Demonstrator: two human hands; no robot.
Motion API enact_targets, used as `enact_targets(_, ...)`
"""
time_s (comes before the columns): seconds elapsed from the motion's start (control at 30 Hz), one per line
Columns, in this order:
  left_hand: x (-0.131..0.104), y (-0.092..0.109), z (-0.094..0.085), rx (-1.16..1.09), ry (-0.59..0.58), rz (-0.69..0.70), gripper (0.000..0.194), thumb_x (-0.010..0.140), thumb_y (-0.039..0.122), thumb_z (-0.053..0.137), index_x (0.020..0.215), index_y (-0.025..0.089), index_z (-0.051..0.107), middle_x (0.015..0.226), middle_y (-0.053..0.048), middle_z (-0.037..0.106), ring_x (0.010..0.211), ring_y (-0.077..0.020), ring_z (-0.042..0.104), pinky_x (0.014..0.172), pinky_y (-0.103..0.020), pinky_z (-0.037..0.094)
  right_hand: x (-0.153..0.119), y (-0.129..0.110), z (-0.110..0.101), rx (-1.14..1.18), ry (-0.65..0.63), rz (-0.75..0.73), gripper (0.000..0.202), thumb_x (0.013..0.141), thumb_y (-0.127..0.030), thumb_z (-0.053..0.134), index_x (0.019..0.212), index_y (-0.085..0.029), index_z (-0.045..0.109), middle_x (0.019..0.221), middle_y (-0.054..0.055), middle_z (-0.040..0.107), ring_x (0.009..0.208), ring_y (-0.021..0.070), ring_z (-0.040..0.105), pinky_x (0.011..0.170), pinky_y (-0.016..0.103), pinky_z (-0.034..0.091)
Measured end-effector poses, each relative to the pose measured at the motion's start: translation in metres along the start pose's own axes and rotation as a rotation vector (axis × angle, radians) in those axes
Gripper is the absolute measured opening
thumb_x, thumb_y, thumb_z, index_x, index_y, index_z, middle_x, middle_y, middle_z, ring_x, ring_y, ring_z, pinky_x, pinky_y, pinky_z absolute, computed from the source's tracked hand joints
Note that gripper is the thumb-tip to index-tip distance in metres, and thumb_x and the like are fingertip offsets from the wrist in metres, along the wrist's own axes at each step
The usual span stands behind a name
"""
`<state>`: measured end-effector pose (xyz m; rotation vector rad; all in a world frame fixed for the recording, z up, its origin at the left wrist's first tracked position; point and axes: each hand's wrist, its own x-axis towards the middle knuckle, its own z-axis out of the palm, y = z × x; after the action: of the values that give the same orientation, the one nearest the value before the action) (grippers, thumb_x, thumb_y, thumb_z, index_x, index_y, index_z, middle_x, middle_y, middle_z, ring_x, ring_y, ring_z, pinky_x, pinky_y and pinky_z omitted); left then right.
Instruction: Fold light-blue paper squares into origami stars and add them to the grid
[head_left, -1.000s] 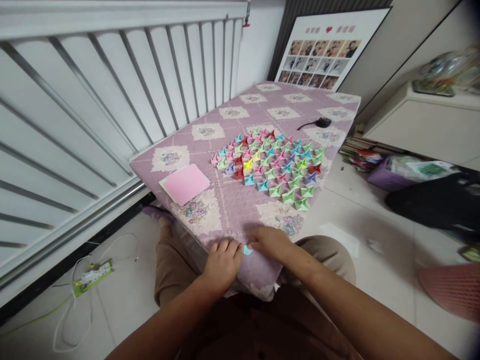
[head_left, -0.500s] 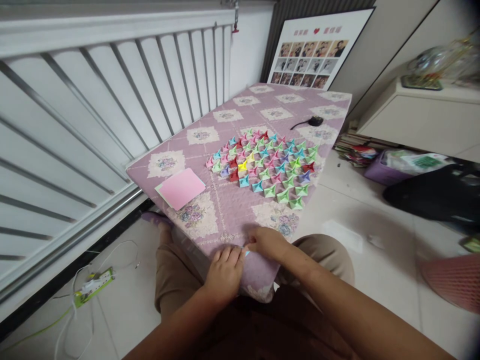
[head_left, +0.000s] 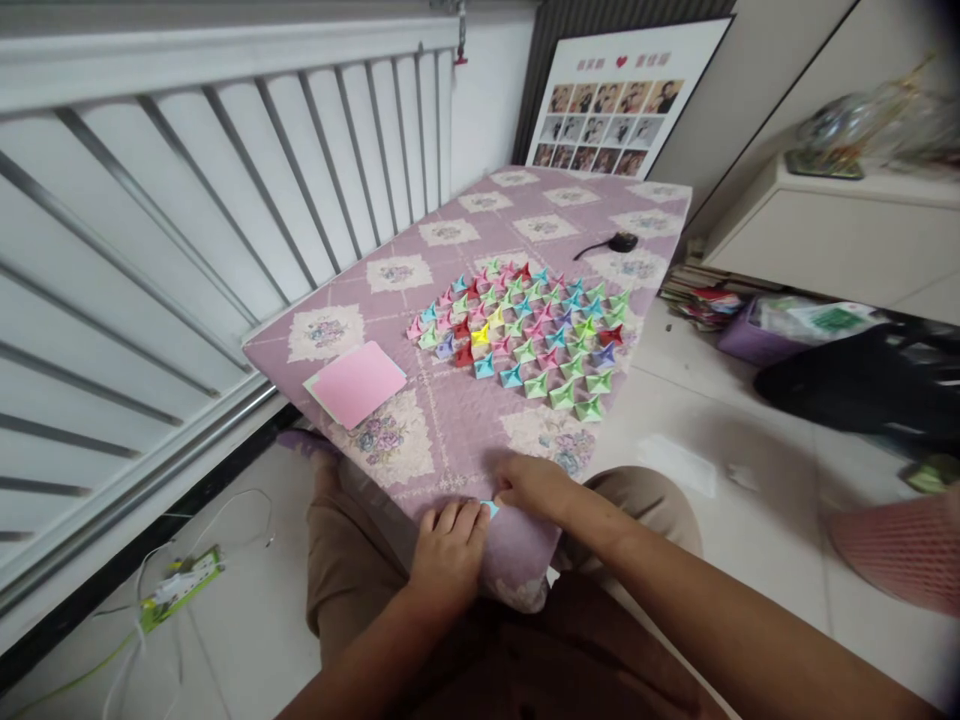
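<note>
A small piece of light blue paper (head_left: 490,508) lies at the near end of the table, mostly hidden by my hands. My left hand (head_left: 450,545) presses down on it, fingers together and bent over its left side. At its right edge, my right hand (head_left: 534,487) is closed, with the fingertips pinched on the paper and partly out of sight. Farther up the cloth stand several rows of small folded-paper pieces (head_left: 525,350) in green, pink, blue, red, yellow and purple. To the left lies a stack of paper sheets (head_left: 356,384), pink on top.
A purple floral tablecloth (head_left: 450,440) covers the table. Toward its far right lies a black object with a thin cord (head_left: 622,242). A white radiator (head_left: 225,190) runs along the left. On the floor are a power strip (head_left: 180,590) and a pink ribbed bin (head_left: 900,550).
The view has shifted slightly. A little more of the blue paper shows between my hands, which stay in nearly the same place. The folded pieces and the pink stack have not moved.
</note>
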<state>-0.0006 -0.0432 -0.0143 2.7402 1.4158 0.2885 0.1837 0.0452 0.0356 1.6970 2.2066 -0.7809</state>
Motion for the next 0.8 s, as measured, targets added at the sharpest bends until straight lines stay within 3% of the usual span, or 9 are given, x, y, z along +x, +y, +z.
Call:
enact_targets(0.27,-0.003,0.001,-0.003,0.035,0.012,-0.01,0.043,0.087,0.025,0.051,0.13,0.024,0.049,0.128,-0.007,0.055,0.108,-0.0235,0.049,0.084,-0.04,0.039,-0.003,-0.014,-0.013,-0.031,-0.036,0.011,0.036,0.072,-0.051,0.062,0.087,-0.02,0.071,0.091,0.008,0.069,0.084,0.0249,0.063,0.066,0.029,0.043)
enact_targets(0.57,-0.006,0.004,0.0,-0.045,0.022,-0.095,0.044,0.086,0.024,0.051,0.13,0.03,0.049,0.132,-0.007,0.053,0.113,-0.0279,0.046,0.087,-0.046,0.037,-0.003,-0.019,-0.008,-0.043,-0.015,0.06,0.032,0.074,-0.048,0.062,0.088,-0.02,0.071,0.097,0.012,0.068,0.09,0.0289,0.063,0.072,0.036,0.045)
enact_targets(0.8,-0.006,-0.002,0.003,-0.125,0.029,-0.095,0.042,0.088,0.024,0.049,0.128,0.032,0.051,0.129,-0.004,0.056,0.112,-0.0258,0.048,0.089,-0.045,0.036,-0.005,-0.009,0.001,0.037,0.068,0.044,0.028,0.072,-0.048,0.064,0.08,-0.021,0.07,0.083,0.006,0.069,0.079,0.0232,0.063,0.067,0.03,0.042)
